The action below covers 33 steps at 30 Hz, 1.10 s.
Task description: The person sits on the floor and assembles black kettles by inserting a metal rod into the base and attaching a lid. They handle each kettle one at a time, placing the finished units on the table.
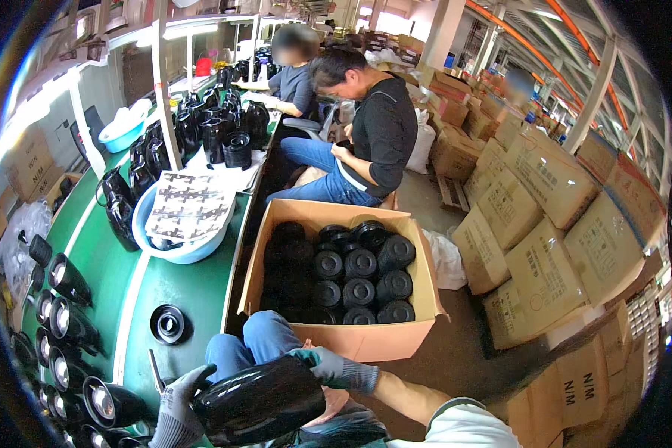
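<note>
A glossy black jug (265,399) lies on its side across my lap, held between both hands. My left hand (179,407), in a grey work glove, is closed on its left end. A thin dark strip (155,369) sticks up beside that hand; whether it belongs to the jug I cannot tell. My right hand (340,369), in a grey glove with teal fingertips, grips the jug's upper right end. Something pinkish (334,405) shows below the right hand. On the green table, left of my knees, rests a round black lid-like part (170,325).
Several black jugs with silvery openings (71,321) crowd the table's near left. Farther along stand a blue basin (179,254) under printed sheets (190,205) and more jugs. An open carton (351,340) of round black parts stands before me. A seated person (381,127) works beyond; stacked cartons (530,254) fill the right.
</note>
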Each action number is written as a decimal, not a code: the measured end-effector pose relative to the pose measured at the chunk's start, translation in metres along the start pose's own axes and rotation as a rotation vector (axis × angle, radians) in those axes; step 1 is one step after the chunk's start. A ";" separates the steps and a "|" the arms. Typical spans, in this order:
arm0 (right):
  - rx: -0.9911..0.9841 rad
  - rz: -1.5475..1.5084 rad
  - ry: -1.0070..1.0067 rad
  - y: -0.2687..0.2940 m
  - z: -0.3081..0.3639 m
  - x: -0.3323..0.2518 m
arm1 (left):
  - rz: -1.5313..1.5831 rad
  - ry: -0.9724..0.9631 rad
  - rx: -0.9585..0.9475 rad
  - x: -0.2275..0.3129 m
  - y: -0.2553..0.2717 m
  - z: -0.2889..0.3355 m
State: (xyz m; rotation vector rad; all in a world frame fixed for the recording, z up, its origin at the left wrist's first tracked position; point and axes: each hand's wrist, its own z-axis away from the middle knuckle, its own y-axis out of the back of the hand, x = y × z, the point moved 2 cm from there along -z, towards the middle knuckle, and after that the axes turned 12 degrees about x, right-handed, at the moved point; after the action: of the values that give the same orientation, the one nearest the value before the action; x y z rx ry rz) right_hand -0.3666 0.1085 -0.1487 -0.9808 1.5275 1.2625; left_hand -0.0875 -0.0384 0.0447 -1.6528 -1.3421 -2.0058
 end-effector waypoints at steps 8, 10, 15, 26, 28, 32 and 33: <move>0.001 0.197 -0.037 -0.007 -0.038 -0.142 | 1.072 0.442 0.115 -0.167 -0.021 0.034; -0.235 0.076 -0.343 -0.013 -0.065 -0.180 | 0.997 0.419 0.124 -0.217 -0.037 0.082; -0.407 0.023 -0.300 -0.047 -0.126 -0.190 | 0.822 0.631 0.262 -0.166 -0.027 0.105; -0.121 0.951 -0.427 -0.201 -0.362 -0.020 | 1.142 0.750 0.502 -0.204 -0.041 0.109; -0.065 0.820 -0.314 -0.189 -0.367 0.025 | 1.141 0.744 0.477 -0.208 -0.044 0.104; 0.026 0.268 -0.244 -0.150 -0.331 -0.025 | 1.080 0.731 0.459 -0.212 -0.047 0.113; 0.041 0.158 -0.297 -0.138 -0.312 -0.067 | 1.056 0.720 0.453 -0.210 -0.046 0.115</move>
State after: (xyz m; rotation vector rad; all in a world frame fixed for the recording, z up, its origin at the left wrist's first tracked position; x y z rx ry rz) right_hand -0.2634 -0.2197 -0.0985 -0.6227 1.4112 1.4125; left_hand 0.0315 -0.0038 -0.1652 -0.9191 -0.4198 -1.2755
